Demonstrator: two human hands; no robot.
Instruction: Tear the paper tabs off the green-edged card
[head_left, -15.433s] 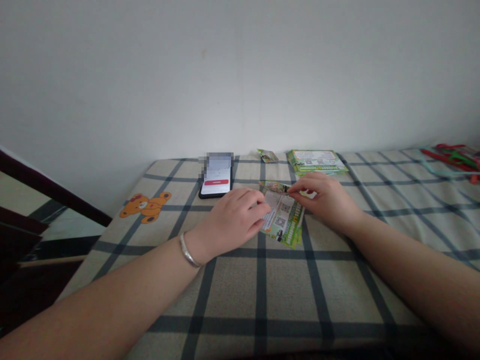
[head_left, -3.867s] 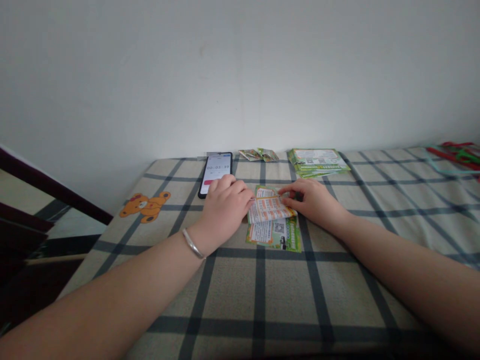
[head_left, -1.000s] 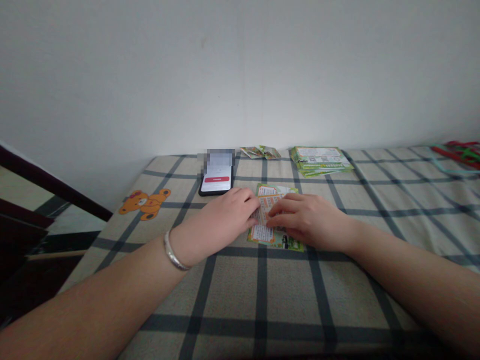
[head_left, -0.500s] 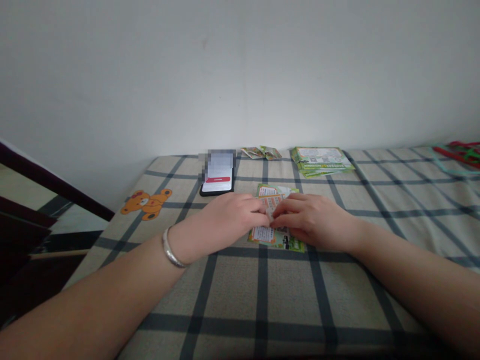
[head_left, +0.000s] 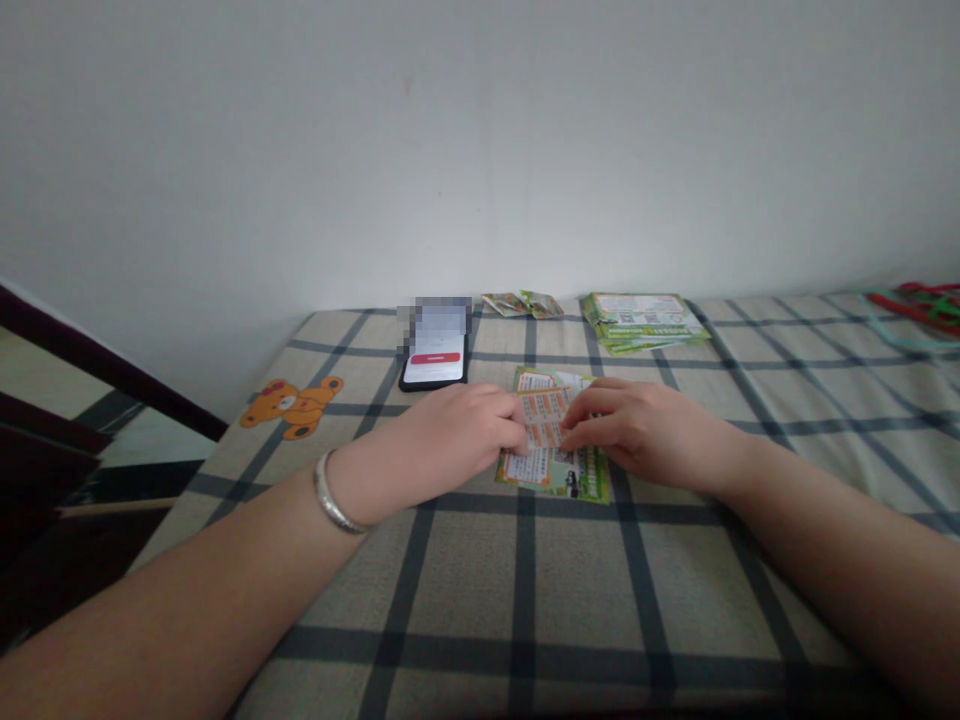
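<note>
A green-bordered printed leaflet (head_left: 540,475) lies flat on the checked tablecloth. On its upper middle is a smaller patch or slip with orange print (head_left: 544,415); I cannot tell whether it is separate. My left hand (head_left: 469,430), with a silver bangle at the wrist, has its bent fingers pressed together at the left edge of the orange print. What its fingertips pinch is partly hidden. From the right, my right hand (head_left: 649,435) rests over the leaflet, fingers curved and apart, its tips touching near the orange print's right edge.
Behind my left hand lies a phone (head_left: 435,368) with a lit screen. Small packets (head_left: 523,304) and a stack of green leaflets (head_left: 649,318) are near the wall. A bear cutout (head_left: 292,408) lies at the left table edge; red and green items (head_left: 926,308) are far right.
My hands have drawn apart, the left slightly leftward and the right slightly rightward, uncovering more of the orange print. The leaflet has stayed in place.
</note>
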